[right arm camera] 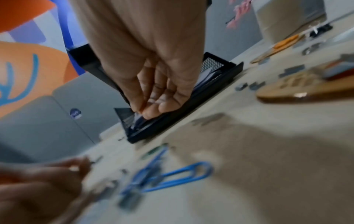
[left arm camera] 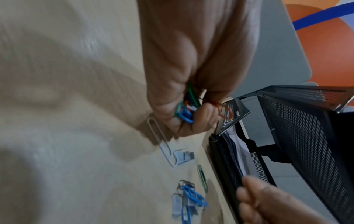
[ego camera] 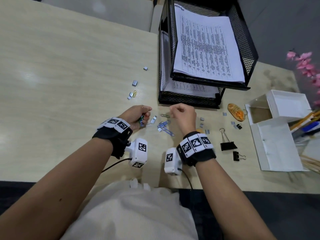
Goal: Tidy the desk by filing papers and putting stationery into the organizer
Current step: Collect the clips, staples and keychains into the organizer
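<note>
My left hand (ego camera: 143, 116) grips a bunch of coloured paper clips (left arm camera: 186, 109) in a closed fist just above the desk. My right hand (ego camera: 175, 112) hovers beside it with its fingers (right arm camera: 153, 109) curled against the thumb; nothing shows between them. Between the two hands lie loose blue paper clips (ego camera: 164, 126), a green paper clip (ego camera: 165, 116), a white paper clip (left arm camera: 162, 144) and small staple strips. The black mesh paper tray (ego camera: 188, 102) stands right behind the hands, holding printed papers (ego camera: 207, 49). A white organizer box (ego camera: 277, 118) sits at the right.
Right of my right hand lie a large black binder clip (ego camera: 227, 144), a smaller binder clip (ego camera: 237, 155), an orange tag (ego camera: 236, 112) and scattered staple strips (ego camera: 201, 125). More staple strips (ego camera: 134, 83) lie on the left. Pencils (ego camera: 308, 118) and pink flowers (ego camera: 304, 64) are at the right edge.
</note>
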Available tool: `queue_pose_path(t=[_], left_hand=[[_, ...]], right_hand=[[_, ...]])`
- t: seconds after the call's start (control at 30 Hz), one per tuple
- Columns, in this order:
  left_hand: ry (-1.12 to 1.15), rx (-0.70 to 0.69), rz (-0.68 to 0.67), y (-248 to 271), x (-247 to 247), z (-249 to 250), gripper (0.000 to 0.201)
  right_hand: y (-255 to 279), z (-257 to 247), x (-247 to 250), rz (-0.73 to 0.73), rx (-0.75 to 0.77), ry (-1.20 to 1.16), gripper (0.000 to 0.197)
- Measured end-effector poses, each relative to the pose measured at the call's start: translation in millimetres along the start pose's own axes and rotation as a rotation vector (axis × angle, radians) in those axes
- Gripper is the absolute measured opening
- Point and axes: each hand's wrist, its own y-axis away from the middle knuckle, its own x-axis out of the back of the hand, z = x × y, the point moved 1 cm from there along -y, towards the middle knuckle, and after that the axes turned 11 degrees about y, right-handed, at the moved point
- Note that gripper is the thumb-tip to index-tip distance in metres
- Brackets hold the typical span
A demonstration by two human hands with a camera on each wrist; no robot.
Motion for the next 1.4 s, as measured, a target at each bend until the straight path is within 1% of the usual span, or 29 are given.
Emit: queue_pose_path(t=[0.03, 0.07, 0.1, 0.17, 0.23, 0.27, 0.37, 0.47, 0.53, 0.63, 0.73, 0.83, 0.93, 1.0, 1.1, 1.17, 1.2, 1.23, 1.3, 1.33, 1.4], left_hand=[[0.001, 0.011, -0.003, 1, 1, 0, 0.027], [0.007, 0.026, -0.003, 1, 3, 0, 0.029], [0.013, 0.041, 0.000, 1, 5, -1, 0.030], [0.020, 0.070, 0.012, 0, 9, -1, 0.033], [0.019, 0.088, 0.018, 1, 12, 0, 0.034], [0.020, 0.087, 0.024, 1, 14, 0, 0.035], [0.059, 0.068, 0.045, 3, 16, 0, 0.036], [0.117, 0.036, 0.059, 4, 16, -1, 0.035], [0.145, -0.001, 0.065, 5, 17, -1, 0.034], [0.168, -0.037, 0.078, 5, 18, -2, 0.033], [0.187, -0.037, 0.087, 7, 18, -4, 0.032], [0.198, -0.036, 0.101, 8, 19, -5, 0.031], [0.224, -0.044, 0.090, 10, 14, -7, 0.032], [0.216, -0.035, 0.067, 12, 8, -12, 0.033], [0.221, 0.037, -0.035, 14, -3, -23, 0.042], [0.244, 0.082, -0.094, 13, -5, -29, 0.050], [0.271, 0.083, -0.101, 11, -5, -30, 0.052], [0.304, 0.074, -0.093, 11, -4, -30, 0.052], [0.345, 0.036, -0.056, 12, 0, -27, 0.047], [0.350, 0.014, -0.032, 12, 3, -25, 0.045], [0.340, -0.016, 0.008, 15, 10, -19, 0.043]], right_hand=[[-5, 4, 2, 0.019, 0.005, 0.087, 0.024], [-9, 8, 2, -0.003, 0.013, 0.188, 0.021], [-11, 11, 0, -0.053, 0.029, 0.284, 0.017], [-12, 15, -6, -0.165, 0.105, 0.446, 0.018], [-13, 16, -12, -0.210, 0.185, 0.534, 0.013], [-13, 16, -14, -0.219, 0.194, 0.565, 0.011], [-16, 16, -14, -0.261, 0.186, 0.631, 0.014], [-16, 19, -7, -0.248, 0.127, 0.525, 0.016], [-14, 22, -4, -0.278, 0.139, 0.476, 0.016], [-9, 25, -4, -0.367, 0.202, 0.585, 0.021], [-7, 27, -5, -0.363, 0.225, 0.675, 0.014], [-3, 30, -1, -0.370, 0.201, 0.658, 0.010], [3, 25, 7, -0.325, 0.176, 0.520, 0.008], [9, 13, 11, -0.305, 0.210, 0.413, 0.010], [20, -11, 9, -0.310, 0.292, 0.320, 0.008], [29, -21, 7, -0.318, 0.278, 0.230, 0.004], [31, -22, 7, -0.304, 0.265, 0.199, 0.003], [31, -20, 7, -0.265, 0.257, 0.199, 0.001], [26, -6, 8, -0.173, 0.209, 0.260, 0.008], [24, 3, 8, -0.155, 0.167, 0.306, 0.011], [27, 22, 5, -0.192, 0.109, 0.442, 0.010]])
